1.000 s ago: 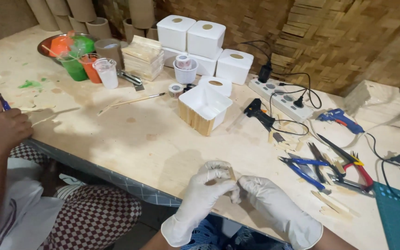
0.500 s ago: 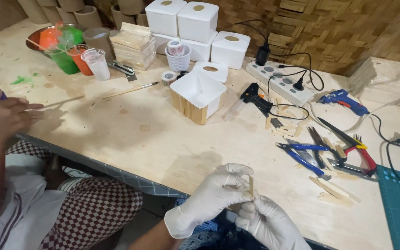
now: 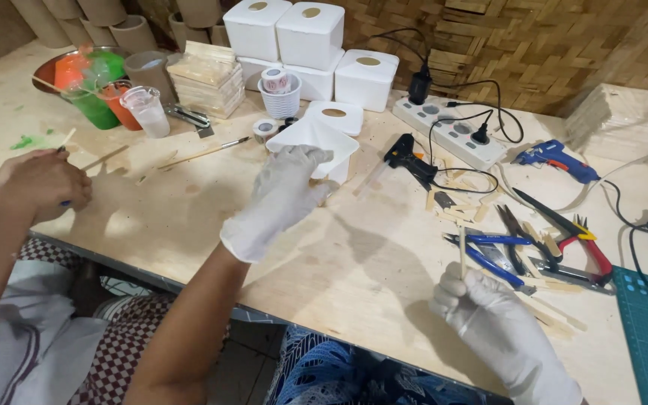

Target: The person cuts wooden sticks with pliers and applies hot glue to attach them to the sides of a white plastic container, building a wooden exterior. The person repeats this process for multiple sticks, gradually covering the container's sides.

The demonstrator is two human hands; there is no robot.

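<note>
Over the plywood table [image 3: 189, 225], the white box [image 3: 322, 142] is touched by the spread, empty left hand [image 3: 279, 199], while a thin upright wooden stick [image 3: 462, 251] is pinched in the right hand [image 3: 489, 319].

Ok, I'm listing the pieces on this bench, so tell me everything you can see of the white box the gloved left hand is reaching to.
The white box is square, open at the top, with smooth matt white walls that look like painted wood or foam; a bare pale wooden face shows low on its front right. It sits tilted, one corner toward the camera, on the plywood table. A white lid with an oval hole lies just behind it. The gloved left hand covers its near rim, fingers on the edge. Its inside is hidden.
</note>
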